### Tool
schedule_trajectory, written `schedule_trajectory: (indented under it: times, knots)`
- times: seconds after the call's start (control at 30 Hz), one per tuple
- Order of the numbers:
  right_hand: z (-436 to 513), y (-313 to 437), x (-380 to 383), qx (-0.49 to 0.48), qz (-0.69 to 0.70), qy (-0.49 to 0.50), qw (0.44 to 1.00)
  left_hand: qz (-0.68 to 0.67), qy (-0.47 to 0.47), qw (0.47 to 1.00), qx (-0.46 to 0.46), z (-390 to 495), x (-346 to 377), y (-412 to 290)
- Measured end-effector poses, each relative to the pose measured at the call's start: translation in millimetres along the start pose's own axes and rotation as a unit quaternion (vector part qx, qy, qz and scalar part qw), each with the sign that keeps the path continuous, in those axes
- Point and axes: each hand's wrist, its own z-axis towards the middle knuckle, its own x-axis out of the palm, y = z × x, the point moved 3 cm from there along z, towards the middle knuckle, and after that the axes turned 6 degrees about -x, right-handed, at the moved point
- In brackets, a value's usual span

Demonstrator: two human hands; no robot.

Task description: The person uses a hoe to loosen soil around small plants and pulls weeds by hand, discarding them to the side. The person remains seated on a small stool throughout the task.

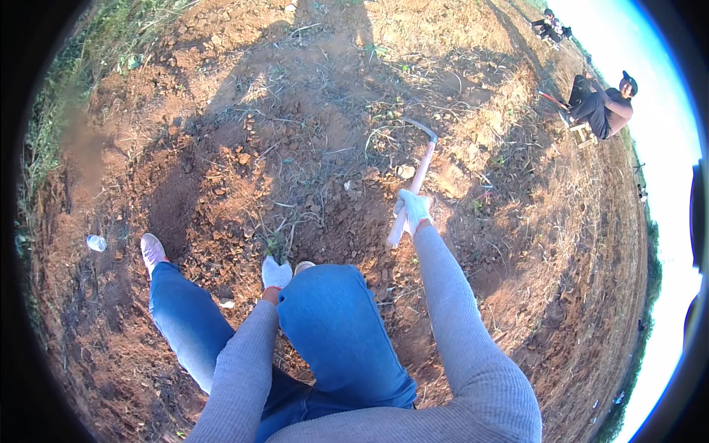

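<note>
My right hand (411, 210), in a white knit glove, grips the wooden handle (423, 166) of a sickle. The sickle's thin curved metal blade (425, 128) is at the far end, above the soil and pointing left. Low in front of my bent knee is my left hand (276, 273), gloved in white too. A tuft of green and dry weeds (277, 243) sticks out at its fingertips, and the hand looks closed on it. The fingers themselves are partly hidden. Loose reddish soil (354, 221) with dry stalks lies between my hands.
A clear plastic bottle (96, 242) lies left of my pink shoe (153, 250). A pale stone or clod (405, 171) is beside the sickle handle. Green growth (72, 99) borders the left side. Far right, a person (606, 105) sits on a low wooden stool (584, 134); others (551, 26) sit beyond.
</note>
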Motion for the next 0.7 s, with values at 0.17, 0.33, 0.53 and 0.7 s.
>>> schedule_trajectory:
  times: [0.17,0.33,0.53,0.7]
  knots:
    - [-68,-36,-21,0.050,-0.050,-0.001,0.998,0.019,0.015,1.000,-0.005,-6,-1,-10]
    - [-152,-46,-47,0.063,-0.036,0.063,0.995,0.024,0.016,0.999,-0.023,-8,4,-6]
    - [-244,-35,-68,0.102,-0.083,0.087,0.987,0.063,0.021,0.998,-0.011,9,15,8]
    - [-286,-25,-86,0.069,-0.187,0.097,0.975,-0.076,0.036,0.996,-0.022,5,14,10]
